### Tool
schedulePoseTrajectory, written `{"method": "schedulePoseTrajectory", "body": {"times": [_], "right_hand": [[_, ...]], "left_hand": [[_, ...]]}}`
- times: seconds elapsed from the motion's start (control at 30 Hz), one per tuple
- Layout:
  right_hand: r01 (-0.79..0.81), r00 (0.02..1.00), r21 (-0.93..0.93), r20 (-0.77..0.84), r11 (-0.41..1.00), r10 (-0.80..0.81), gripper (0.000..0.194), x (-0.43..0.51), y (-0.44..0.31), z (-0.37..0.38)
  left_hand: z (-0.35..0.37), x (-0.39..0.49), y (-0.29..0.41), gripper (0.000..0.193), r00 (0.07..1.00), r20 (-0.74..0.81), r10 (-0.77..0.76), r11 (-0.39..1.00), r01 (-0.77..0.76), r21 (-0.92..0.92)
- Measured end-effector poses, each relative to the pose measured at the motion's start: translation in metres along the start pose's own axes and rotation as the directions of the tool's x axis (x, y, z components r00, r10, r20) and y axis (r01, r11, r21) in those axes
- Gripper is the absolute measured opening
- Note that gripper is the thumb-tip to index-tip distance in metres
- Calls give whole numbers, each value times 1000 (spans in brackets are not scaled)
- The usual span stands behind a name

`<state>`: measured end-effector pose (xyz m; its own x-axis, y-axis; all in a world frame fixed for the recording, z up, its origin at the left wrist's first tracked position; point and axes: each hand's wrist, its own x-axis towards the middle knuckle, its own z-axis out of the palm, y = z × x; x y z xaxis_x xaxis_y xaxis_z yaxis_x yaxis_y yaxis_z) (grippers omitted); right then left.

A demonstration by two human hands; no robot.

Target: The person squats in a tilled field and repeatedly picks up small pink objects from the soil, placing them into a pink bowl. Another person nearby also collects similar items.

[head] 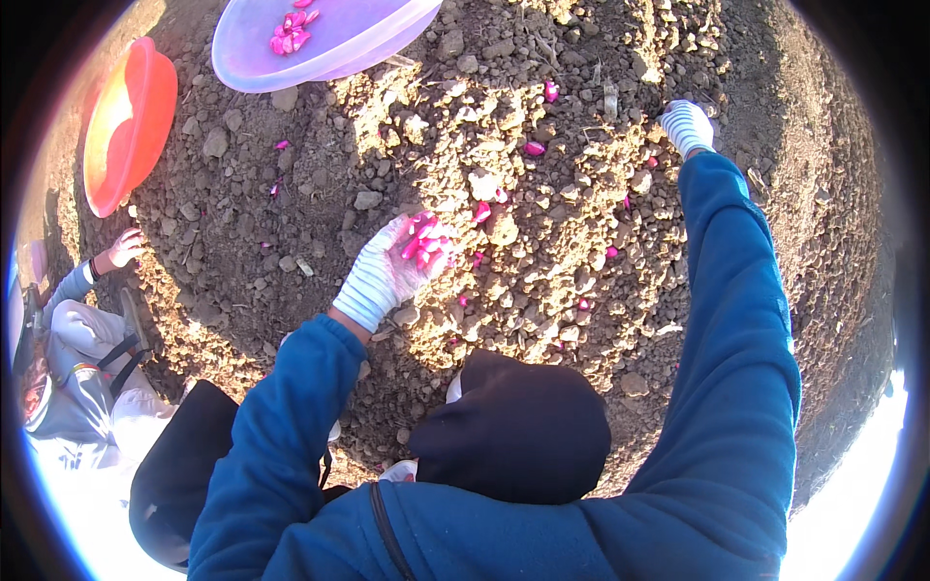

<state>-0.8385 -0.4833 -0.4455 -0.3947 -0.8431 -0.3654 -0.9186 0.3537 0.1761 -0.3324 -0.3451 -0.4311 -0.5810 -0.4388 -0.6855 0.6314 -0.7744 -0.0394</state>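
Observation:
My left hand (385, 272), in a white-and-blue striped glove, is cupped with the palm up and holds a small heap of bright pink seeds or cloves (427, 243). It is above the cloddy soil, left of the middle. My right hand (686, 129), in a matching glove, reaches far out to the upper right and touches the ground with its fingers curled downward. Its fingertips are hidden, so I cannot tell whether it holds a piece. Single pink pieces lie scattered on the soil between my hands, among them one pink piece (534, 148) and another pink piece (551, 91).
A translucent plastic basin (320, 65) with several pink pieces inside stands at the upper left. Left of it is an orange basin (163, 109). Another person's hand (125, 247) shows at the left edge, beside that person's bent legs (91, 334). Stones and clods cover the ground.

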Motion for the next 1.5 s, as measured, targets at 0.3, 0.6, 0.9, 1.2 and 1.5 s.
{"method": "schedulePoseTrajectory", "body": {"times": [0.3,0.6,0.9,1.2,1.5], "right_hand": [[-31,998,-126,-54,992,24,34,-6,-3,13],[63,910,382,-401,922,104,37,-60,-9,14],[-306,873,888,117,-345,-473,42,-263,-174,-2],[-768,600,128,-200,-628,-775,45,-307,-220,56],[-724,688,2,71,-690,-722,46,-334,-223,13]], "left_hand": [[12,-18,10,43,998,-37,56,998,-55,27],[12,-35,21,39,994,46,104,995,-104,-1],[53,-38,-8,49,994,70,85,996,-81,-48],[71,-59,-42,63,955,250,160,782,-277,558],[67,-83,-29,26,852,298,431,506,-502,702]]}}
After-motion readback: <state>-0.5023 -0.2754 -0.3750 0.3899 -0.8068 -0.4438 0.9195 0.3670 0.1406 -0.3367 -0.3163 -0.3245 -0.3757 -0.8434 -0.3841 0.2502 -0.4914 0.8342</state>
